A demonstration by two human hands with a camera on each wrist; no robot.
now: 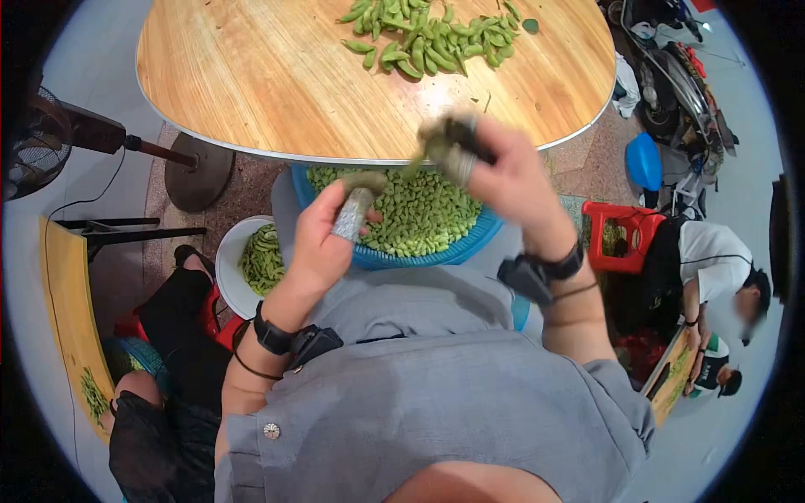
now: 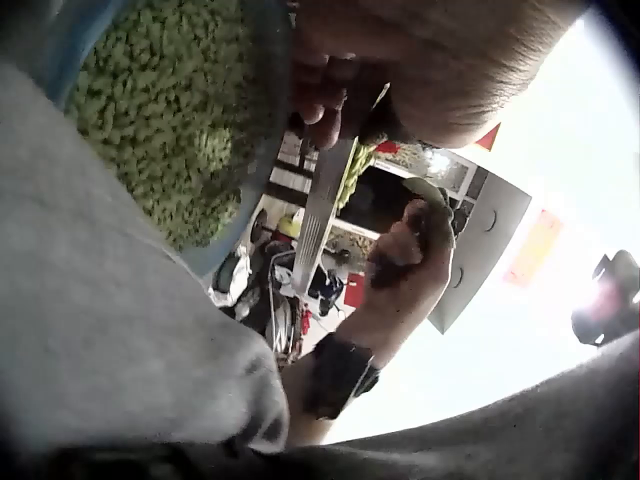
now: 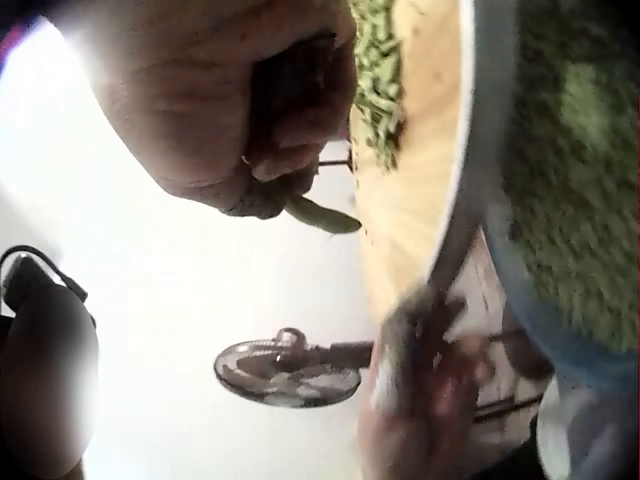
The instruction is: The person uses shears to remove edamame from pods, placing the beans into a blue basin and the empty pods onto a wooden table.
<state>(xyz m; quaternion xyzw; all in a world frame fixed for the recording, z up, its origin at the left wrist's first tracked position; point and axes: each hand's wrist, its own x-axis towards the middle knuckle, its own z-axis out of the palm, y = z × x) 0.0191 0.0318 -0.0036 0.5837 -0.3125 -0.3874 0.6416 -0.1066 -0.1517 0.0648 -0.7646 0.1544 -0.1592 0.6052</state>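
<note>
Counts first, places off the blue basin [image 1: 485,234]. I had 1 basin, filled with shelled green beans [image 1: 419,220], too many to count. 1 wooden table [image 1: 268,92] beyond it, with 1 spread of pods [image 1: 436,46], overlapping, no firm number. 1 white bowl [image 1: 231,261] left of the basin, also holding pods. 1 fan [image 1: 38,138] farther out left. 1 red stool [image 1: 596,230] right of the basin, 1 blue tub [image 1: 644,161] past it. 3 other people: a seated person [image 1: 172,369] left of the basin, 2 off to its right, a white-shirted one [image 1: 717,251] and a capped one [image 1: 717,373].

Labels: the capped one's dark top had white lettering, too small for me to read.

Grip: right hand [image 1: 503,172] was up by the basin's far right rim, narrow, thumb and finger pinching 1 green pod [image 3: 322,214], most of it sticking out past the fingertips. Left hand [image 1: 325,235] was over the basin's near-left side, fingers part curled, thumb near forefinger; I couldn't tell if it held anything. I saw silver wrap on digits of both hands, blurred on the right.
</note>
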